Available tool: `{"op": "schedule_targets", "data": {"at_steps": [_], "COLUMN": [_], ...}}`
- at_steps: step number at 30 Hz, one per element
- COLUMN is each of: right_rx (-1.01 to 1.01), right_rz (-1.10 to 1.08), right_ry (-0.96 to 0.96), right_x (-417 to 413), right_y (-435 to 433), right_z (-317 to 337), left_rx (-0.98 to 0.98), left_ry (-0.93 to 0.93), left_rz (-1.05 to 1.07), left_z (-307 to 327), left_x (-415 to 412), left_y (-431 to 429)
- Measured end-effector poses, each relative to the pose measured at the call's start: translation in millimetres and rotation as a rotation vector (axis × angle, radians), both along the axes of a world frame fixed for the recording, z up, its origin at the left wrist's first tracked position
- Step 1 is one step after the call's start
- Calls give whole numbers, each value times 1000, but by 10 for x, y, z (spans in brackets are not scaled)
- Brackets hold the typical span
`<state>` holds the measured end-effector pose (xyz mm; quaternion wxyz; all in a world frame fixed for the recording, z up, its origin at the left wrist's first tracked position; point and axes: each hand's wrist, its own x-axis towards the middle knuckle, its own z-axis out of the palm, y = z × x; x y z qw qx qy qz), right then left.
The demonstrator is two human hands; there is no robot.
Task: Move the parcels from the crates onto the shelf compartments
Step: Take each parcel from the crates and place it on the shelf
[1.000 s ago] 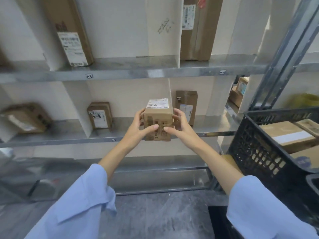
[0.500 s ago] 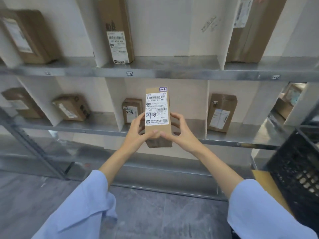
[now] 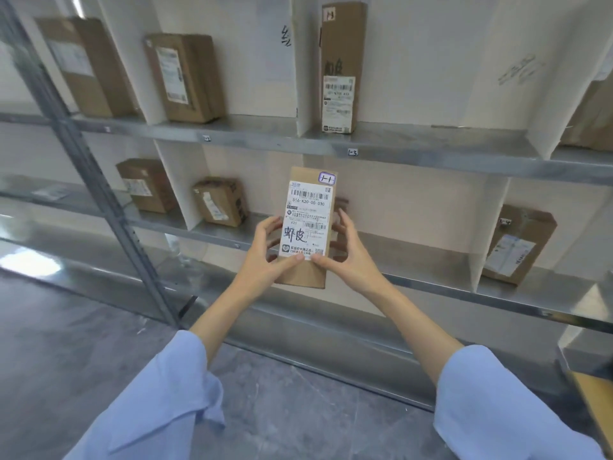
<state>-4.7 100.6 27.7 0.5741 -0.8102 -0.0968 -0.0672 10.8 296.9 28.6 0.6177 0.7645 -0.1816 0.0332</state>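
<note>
I hold a small brown cardboard parcel [image 3: 306,227] upright in both hands, its white shipping label and a "1-1" sticker facing me. My left hand [image 3: 265,260] grips its lower left side and my right hand [image 3: 348,257] its lower right side. The parcel hangs in front of the metal shelf [image 3: 431,151], level with the lower row of compartments. Behind it a brown box on that row is almost wholly hidden. No crate is in view.
White dividers [image 3: 179,187] split the shelf into compartments. Brown parcels stand in several: upper row [image 3: 185,78], [image 3: 340,68], lower row [image 3: 220,202], [image 3: 517,244]. A grey metal upright [image 3: 96,180] crosses at left. A grey floor lies below.
The parcel was tipped upright so its label faces me. My view has swung left along the shelf, and the black crate at the right has left the frame.
</note>
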Motion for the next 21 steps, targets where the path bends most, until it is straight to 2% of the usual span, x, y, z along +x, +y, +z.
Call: {"op": "schedule_targets", "data": {"at_steps": [4, 10, 17, 21], "right_rx": [-77, -46, 0, 12], "right_rz": [40, 132, 293, 380], "right_ry": [-78, -131, -101, -88], "right_x": [110, 258, 479, 723], "right_y": [602, 1597, 2572, 3013], "right_z": [71, 205, 338, 387], "left_rx": [46, 115, 208, 188], "left_ry": [-35, -110, -146, -163], "left_rz": [43, 144, 233, 281], "left_z": [88, 180, 333, 355], "left_x": [-25, -17, -6, 57], "left_y": [620, 1605, 2602, 3016]}}
